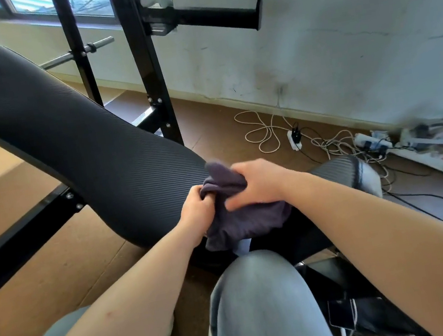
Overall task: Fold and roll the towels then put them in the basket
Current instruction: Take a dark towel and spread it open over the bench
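A dark purple-grey towel (247,220) hangs bunched in the air in front of my knees, at the near end of a black padded bench (70,139). My left hand (196,211) grips its left edge with curled fingers. My right hand (257,182) holds the upper bunched part from the right, fingers wrapped over the cloth. The towel's lower part droops loose below both hands. No basket is in view.
The bench's black steel rack (144,63) stands behind it, against a window and white wall. Cables and power strips (326,142) lie tangled on the brown floor at right. A phone (343,317) lies near my right leg. My knees in grey jeans (260,292) fill the foreground.
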Available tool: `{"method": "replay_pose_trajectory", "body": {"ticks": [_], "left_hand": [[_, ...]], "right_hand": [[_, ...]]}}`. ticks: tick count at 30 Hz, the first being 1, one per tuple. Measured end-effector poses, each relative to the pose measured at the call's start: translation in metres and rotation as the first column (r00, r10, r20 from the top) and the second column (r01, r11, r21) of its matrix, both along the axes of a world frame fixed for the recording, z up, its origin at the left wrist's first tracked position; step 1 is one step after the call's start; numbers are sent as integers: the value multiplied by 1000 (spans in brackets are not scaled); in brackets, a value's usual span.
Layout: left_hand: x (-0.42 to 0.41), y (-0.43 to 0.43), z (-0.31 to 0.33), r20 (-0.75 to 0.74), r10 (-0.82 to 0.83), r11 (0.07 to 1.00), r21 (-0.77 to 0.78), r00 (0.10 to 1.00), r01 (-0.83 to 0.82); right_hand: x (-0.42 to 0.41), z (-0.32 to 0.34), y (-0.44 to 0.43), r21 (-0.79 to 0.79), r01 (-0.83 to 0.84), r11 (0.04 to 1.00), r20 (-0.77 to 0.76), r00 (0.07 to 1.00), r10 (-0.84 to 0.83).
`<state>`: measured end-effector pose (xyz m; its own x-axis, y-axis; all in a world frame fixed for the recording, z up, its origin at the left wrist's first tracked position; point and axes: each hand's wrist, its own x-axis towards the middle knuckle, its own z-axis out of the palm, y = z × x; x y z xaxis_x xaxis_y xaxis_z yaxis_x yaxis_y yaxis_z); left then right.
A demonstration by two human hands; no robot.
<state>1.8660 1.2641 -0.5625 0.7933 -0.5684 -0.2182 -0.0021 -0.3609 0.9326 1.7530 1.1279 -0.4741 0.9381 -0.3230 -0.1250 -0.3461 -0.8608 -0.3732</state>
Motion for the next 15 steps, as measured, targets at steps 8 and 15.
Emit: {"method": "replay_pose_trajectory", "body": {"ticks": [8,15], "left_hand": [[-5,24,2,-260,-306,951,-41,916,306],[-1,25,7,-534,-283,954,-241,797,177]], "right_hand": [[-3,-17,-9,-84,116,990,-110,986,-125],[-4,-8,-20,330,277,902,268,889,-371]]}}
